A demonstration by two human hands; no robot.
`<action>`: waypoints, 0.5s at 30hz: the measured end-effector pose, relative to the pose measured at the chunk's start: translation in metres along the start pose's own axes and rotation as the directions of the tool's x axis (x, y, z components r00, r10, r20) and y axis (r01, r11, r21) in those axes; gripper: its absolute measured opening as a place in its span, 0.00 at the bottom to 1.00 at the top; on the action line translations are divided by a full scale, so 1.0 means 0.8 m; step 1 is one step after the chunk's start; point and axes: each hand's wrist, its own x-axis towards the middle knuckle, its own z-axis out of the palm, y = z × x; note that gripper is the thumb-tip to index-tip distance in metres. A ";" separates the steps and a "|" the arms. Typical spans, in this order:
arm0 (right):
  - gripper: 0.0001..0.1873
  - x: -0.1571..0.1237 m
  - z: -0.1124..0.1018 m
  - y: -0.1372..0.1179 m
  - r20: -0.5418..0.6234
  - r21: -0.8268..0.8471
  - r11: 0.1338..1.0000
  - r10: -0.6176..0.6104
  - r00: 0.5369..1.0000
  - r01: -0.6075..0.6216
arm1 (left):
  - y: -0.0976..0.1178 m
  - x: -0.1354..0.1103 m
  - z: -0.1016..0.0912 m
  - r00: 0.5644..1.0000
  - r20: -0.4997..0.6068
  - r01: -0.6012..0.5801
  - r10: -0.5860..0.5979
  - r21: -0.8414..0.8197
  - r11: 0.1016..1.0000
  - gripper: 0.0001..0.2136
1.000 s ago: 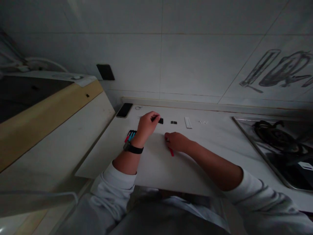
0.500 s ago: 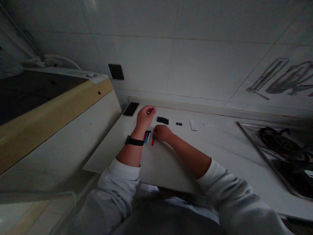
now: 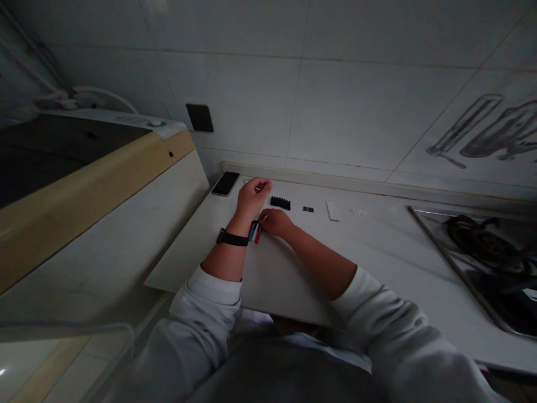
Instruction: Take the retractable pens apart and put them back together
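Note:
My left hand (image 3: 254,193) hovers above the back of the white counter, fingers curled together; what they hold, if anything, is hidden. A black watch band circles that wrist. Lower and to the right, my right hand (image 3: 276,221) pinches the dark top end of a red pen-like stick (image 3: 257,237). Close by its left side lies a small row of similar sticks, among them a blue one (image 3: 251,233), partly covered by my left wrist. Behind my right hand is a row of small black cylinders (image 3: 280,202), set side by side.
A phone (image 3: 225,183) lies at the counter's back left. Rightward sit a small dark piece (image 3: 308,209), a white flat strip (image 3: 333,211) and tiny white bits (image 3: 357,212). A gas stove (image 3: 482,252) borders the right; a tall white cabinet (image 3: 159,184) the left.
My right hand has shifted slightly left with the red stick, which now lies against the other sticks instead of apart from them. My left hand has barely moved.

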 end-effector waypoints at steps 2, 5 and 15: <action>0.13 0.000 0.002 0.001 -0.011 -0.004 1.000 -0.006 1.000 0.006 | 0.000 0.000 0.001 1.000 0.009 0.003 -0.003 -0.004 1.000 0.12; 0.14 0.000 0.004 0.001 -0.025 -0.002 1.000 -0.015 1.000 0.015 | 0.000 -0.002 0.003 0.999 0.028 0.019 -0.019 -0.001 1.000 0.13; 0.14 -0.012 0.002 0.007 -0.056 0.142 0.987 0.083 0.995 -0.074 | 0.001 -0.004 0.007 0.996 0.094 0.012 -0.014 0.018 1.000 0.10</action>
